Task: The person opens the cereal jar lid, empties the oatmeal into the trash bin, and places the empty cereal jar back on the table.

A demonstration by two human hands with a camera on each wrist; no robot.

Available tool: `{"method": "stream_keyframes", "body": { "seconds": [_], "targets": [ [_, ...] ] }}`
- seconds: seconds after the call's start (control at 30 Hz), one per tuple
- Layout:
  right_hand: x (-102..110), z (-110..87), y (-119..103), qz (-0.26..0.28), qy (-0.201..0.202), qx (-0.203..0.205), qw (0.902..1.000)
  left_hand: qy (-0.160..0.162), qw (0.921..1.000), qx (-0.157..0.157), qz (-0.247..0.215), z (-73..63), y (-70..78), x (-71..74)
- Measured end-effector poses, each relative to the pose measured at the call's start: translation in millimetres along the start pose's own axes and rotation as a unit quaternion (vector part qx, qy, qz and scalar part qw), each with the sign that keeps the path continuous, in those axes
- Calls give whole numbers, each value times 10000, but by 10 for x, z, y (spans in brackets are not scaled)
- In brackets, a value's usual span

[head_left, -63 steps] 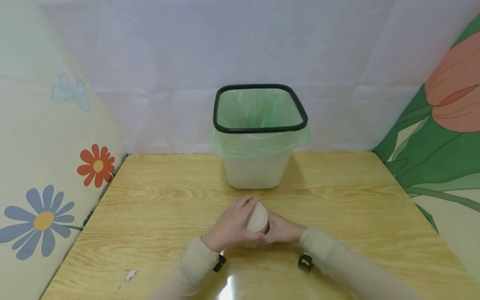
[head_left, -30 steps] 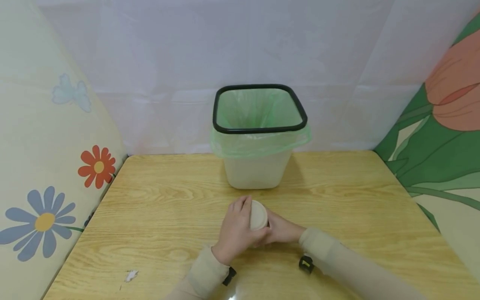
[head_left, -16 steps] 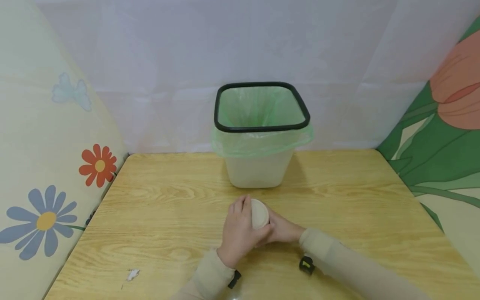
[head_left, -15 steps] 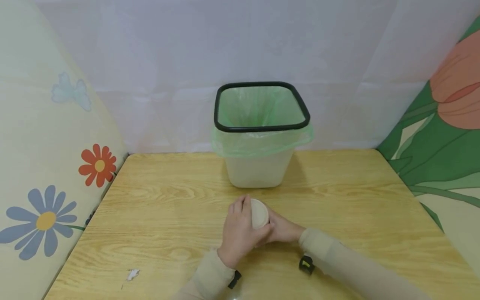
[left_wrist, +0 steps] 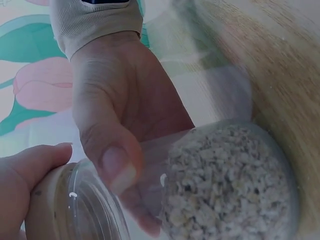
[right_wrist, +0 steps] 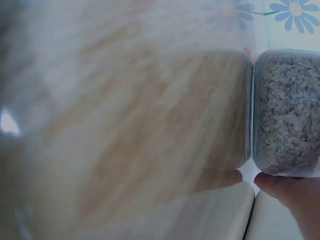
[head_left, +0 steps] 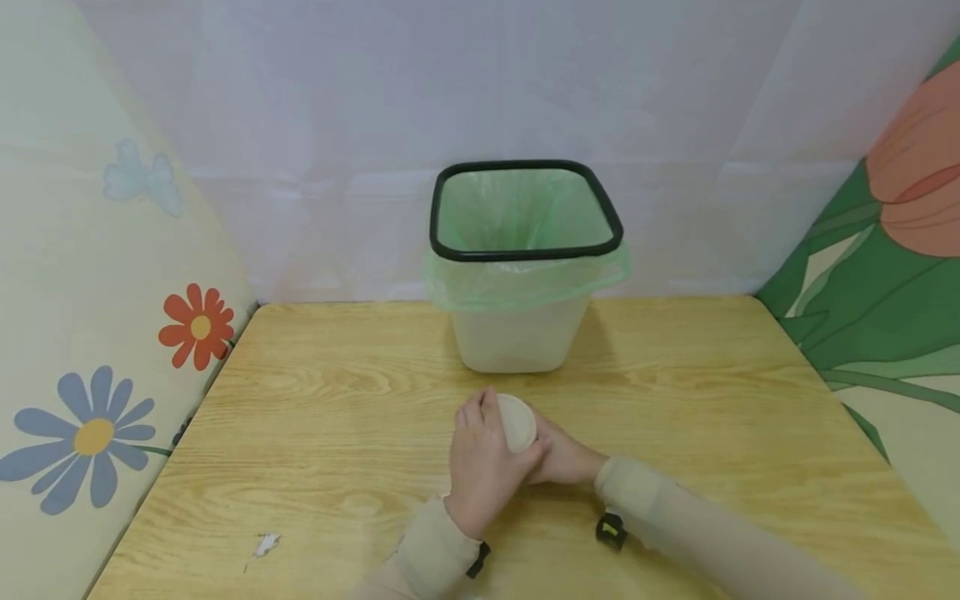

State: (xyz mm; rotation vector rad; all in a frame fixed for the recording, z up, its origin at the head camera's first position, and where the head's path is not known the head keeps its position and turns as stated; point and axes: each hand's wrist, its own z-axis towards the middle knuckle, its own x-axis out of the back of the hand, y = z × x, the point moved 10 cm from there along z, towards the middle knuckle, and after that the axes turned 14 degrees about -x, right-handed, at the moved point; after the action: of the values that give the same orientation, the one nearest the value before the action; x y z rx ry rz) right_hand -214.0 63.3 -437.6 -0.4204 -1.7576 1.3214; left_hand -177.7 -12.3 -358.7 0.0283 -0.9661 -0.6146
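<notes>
A clear jar of pale grey-brown flakes stands upright on the table, mostly hidden by the hands in the head view. Its round beige lid shows between them. My left hand grips the lid from the left, with fingers on the far side and thumb on the near side. Lower down, my right hand holds the jar's body; the left wrist view has its thumb and fingers around the clear wall. In the right wrist view, the flakes fill the visible lower part of the jar.
Behind the hands stands a white bin with a black rim and a green liner. The wood-grain table has a small white worn patch at front left. White and flowered sheets enclose the back and sides.
My left hand has turned around the lid, its wrist and forearm shifting right and its knuckles pointing more away from me. The right hand stays about where it was on the jar.
</notes>
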Motion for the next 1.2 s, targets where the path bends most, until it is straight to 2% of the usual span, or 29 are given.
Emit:
{"method": "stream_keyframes", "body": {
  "seconds": [0.17, 0.27, 0.33, 0.4, 0.5, 0.6, 0.67, 0.77, 0.9, 0.97, 1.07, 1.2],
  "targets": [
    [2, -12, -21, 42, -75, 160, 9998, -154, 9998, -75, -52, 11, 17, -5],
    [0, -3, -24, 132, -142, 103, 9998, -530, 9975, -306, -356, 22, 24, -15],
    [1, 9, -11, 165, -158, -36, 9997, -909, 9921, -600, -627, 46, 33, -22],
    [0, 20, 6, 230, -177, -169, 9994, -1433, 9803, -950, -971, 71, 39, -51],
    [-7, 30, 34, 352, -224, -285, 9987, -2223, 9542, -1488, -1339, 105, 49, -105],
    [-17, 33, 56, 487, -267, -279, 9981, -2773, 9297, -1908, -1493, 120, 46, -152],
    [-23, 32, 71, 577, -270, -273, 9976, -2991, 9198, -2040, -1514, 120, 30, -174],
    [-36, 31, 94, 695, -272, -343, 9966, -3178, 9110, -2090, -1594, 113, 3, -200],
    [-41, 27, 112, 912, -266, -515, 9941, -3266, 9064, -2095, -1672, 107, -20, -221],
    [-36, 22, 110, 979, -246, -556, 9933, -3242, 9074, -2097, -1658, 111, -28, -228],
    [-25, 16, 102, 988, -204, -539, 9934, -3184, 9121, -2058, -1558, 114, -37, -234],
    [-31, 22, 103, 984, -222, -554, 9934, -3005, 9237, -1856, -1487, 112, -56, -228]
  ]
}}
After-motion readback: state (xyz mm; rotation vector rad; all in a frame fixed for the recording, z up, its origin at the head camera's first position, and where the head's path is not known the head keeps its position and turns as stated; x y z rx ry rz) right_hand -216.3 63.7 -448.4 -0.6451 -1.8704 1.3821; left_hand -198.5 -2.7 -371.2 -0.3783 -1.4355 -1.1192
